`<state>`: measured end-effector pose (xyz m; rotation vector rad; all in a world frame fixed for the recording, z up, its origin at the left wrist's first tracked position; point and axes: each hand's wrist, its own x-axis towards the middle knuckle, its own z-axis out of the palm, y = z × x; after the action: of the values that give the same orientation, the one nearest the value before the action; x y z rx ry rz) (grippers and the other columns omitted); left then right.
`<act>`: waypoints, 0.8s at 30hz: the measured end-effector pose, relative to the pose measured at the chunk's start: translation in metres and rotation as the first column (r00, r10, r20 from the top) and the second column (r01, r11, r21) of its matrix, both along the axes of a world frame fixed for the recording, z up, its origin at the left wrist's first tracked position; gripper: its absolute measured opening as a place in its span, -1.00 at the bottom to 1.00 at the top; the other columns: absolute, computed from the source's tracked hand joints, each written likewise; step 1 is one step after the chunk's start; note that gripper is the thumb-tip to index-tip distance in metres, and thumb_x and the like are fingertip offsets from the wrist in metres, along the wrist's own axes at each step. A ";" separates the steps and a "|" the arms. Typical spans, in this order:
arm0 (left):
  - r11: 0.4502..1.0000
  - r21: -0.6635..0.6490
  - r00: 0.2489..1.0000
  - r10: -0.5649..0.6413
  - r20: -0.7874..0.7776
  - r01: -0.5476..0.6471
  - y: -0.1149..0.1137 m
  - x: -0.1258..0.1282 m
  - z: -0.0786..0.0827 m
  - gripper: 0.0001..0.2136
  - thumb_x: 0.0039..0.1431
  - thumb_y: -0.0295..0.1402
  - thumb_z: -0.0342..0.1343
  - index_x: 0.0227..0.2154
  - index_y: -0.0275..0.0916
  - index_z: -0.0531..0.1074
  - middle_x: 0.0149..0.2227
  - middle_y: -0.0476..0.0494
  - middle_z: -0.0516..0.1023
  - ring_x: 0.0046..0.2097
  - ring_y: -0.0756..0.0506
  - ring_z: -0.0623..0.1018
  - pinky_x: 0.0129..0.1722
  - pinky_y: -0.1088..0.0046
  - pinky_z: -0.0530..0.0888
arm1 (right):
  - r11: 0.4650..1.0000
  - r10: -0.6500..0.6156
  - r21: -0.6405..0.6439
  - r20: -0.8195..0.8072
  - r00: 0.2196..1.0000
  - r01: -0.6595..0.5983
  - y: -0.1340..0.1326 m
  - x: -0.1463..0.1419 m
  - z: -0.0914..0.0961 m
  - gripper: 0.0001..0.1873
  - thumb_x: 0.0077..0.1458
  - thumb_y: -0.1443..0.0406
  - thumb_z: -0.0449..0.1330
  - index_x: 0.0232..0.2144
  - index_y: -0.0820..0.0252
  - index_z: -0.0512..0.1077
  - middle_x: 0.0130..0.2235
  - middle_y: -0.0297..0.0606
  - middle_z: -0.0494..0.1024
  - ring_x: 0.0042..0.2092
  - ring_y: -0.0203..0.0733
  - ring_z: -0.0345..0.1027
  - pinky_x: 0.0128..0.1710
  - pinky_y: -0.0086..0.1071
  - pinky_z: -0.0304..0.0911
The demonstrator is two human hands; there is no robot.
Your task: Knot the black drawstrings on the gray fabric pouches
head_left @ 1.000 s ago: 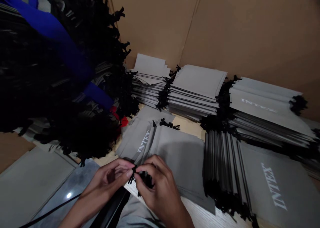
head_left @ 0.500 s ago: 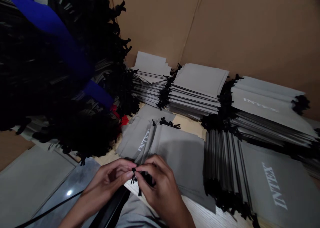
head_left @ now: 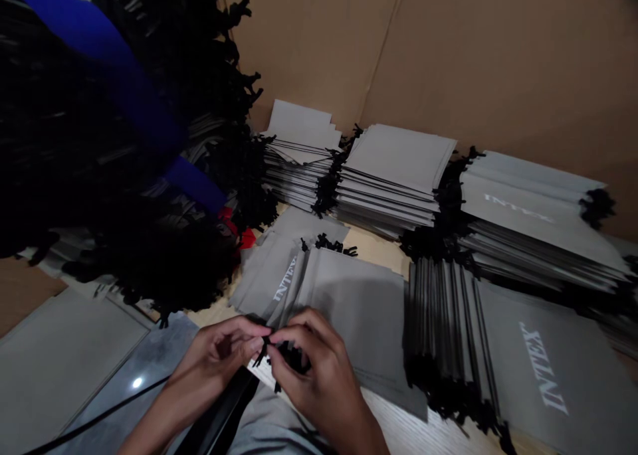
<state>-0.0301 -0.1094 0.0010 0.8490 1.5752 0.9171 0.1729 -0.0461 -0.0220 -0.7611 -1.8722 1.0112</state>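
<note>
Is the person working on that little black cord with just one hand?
No, the left hand and the right hand are close together, both at the black cord.

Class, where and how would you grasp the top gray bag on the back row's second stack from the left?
The top gray bag is probably best pinched at its front edge, from the person's side with the right hand: it lies flat, that edge faces the person, and brown cardboard stands behind.
</note>
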 end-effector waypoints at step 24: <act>0.985 0.150 0.959 -0.043 -0.280 0.088 0.000 0.009 0.008 -0.81 0.33 -0.16 0.33 -0.21 -0.13 0.76 -0.29 -0.11 0.81 -0.22 -0.18 0.77 -0.22 0.48 0.64 | 0.996 -0.042 -0.078 0.013 0.999 0.042 -0.004 -0.003 0.001 -0.74 0.18 0.44 0.30 -0.12 0.05 0.43 -0.24 -0.38 0.64 -0.28 -0.24 0.52 -0.23 -0.42 0.46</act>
<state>-0.0211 -0.1098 0.0090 1.1789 1.7140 0.9172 0.1702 -0.0501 -0.0210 -0.8500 -1.8276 1.0605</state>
